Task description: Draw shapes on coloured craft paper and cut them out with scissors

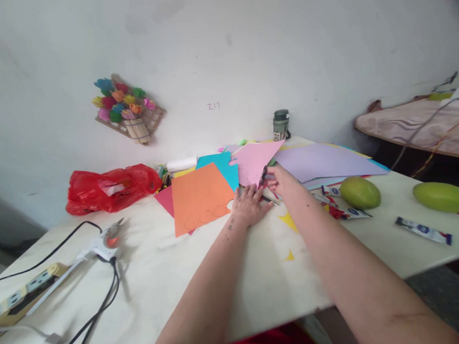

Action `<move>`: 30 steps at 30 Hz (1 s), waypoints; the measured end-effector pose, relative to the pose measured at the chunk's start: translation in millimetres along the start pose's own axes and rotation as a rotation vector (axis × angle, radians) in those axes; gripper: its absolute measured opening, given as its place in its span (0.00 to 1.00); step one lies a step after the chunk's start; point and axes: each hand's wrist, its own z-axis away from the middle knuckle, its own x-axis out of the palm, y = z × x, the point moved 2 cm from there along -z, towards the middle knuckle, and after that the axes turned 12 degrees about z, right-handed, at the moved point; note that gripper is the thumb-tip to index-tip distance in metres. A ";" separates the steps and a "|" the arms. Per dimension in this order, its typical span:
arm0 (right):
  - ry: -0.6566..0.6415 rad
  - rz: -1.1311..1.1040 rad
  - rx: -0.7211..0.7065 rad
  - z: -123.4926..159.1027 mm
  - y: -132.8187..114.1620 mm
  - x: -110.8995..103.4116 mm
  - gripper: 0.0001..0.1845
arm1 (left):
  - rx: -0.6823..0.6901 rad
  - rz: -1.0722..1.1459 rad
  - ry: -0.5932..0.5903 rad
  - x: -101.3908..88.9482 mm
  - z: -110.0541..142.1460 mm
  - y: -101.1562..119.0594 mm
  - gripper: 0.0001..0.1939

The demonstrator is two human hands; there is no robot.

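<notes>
My left hand lies flat with its fingers spread, over the lower edge of the coloured papers. Under its fingertips is the edge of a pink sheet; an orange sheet with drawn round outlines lies just left of it. My right hand is closed on a small dark object, held tilted beside the left fingertips; its exact kind is unclear. A slim dark tool with a metal tip lies by my left thumb, partly covered. Yellow paper scraps lie nearer me.
Left: a red plastic bag, a glue gun with cords and a power strip. Right: lavender sheets, two green mangoes and a small packet. A tumbler stands at the back.
</notes>
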 end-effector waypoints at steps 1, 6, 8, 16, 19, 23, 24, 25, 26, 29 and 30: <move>0.025 -0.133 0.045 4.1 -3.1 3.6 0.05 | 0.001 0.001 -0.006 -1.3 -0.4 0.2 0.35; 0.055 -0.399 -0.032 26.3 -23.5 29.4 0.06 | 0.039 -0.025 -0.016 -3.7 -1.7 2.5 0.31; 0.001 -0.378 -0.093 33.4 -26.7 39.9 0.04 | 0.060 -0.033 0.012 -4.7 -1.8 4.2 0.29; -0.284 -0.292 -0.238 34.8 -13.6 56.6 0.17 | -0.584 0.329 0.515 -68.1 26.8 -40.4 0.17; -0.323 -0.218 -0.256 37.5 -9.5 63.0 0.21 | -0.796 0.435 0.699 -96.4 56.9 -82.1 0.15; -0.416 -0.040 -0.262 45.2 -1.0 81.5 0.21 | -0.985 0.516 0.860 -105.8 97.0 -137.0 0.17; -0.416 0.043 -0.256 46.1 2.4 86.7 0.20 | -1.024 0.526 0.874 -104.1 103.9 -147.3 0.17; -0.420 0.143 -0.266 46.5 5.8 92.0 0.18 | -1.050 0.539 0.881 -102.0 109.0 -155.4 0.17; -0.426 0.254 -0.290 46.5 9.1 97.1 0.16 | -1.071 0.557 0.882 -99.6 112.4 -161.3 0.18; -0.354 0.561 -0.364 44.5 16.9 108.3 0.10 | -1.097 0.614 0.889 -94.6 115.1 -167.5 0.22; -0.325 0.638 -0.382 43.6 18.8 110.7 0.09 | -1.100 0.632 0.889 -94.0 114.7 -167.0 0.23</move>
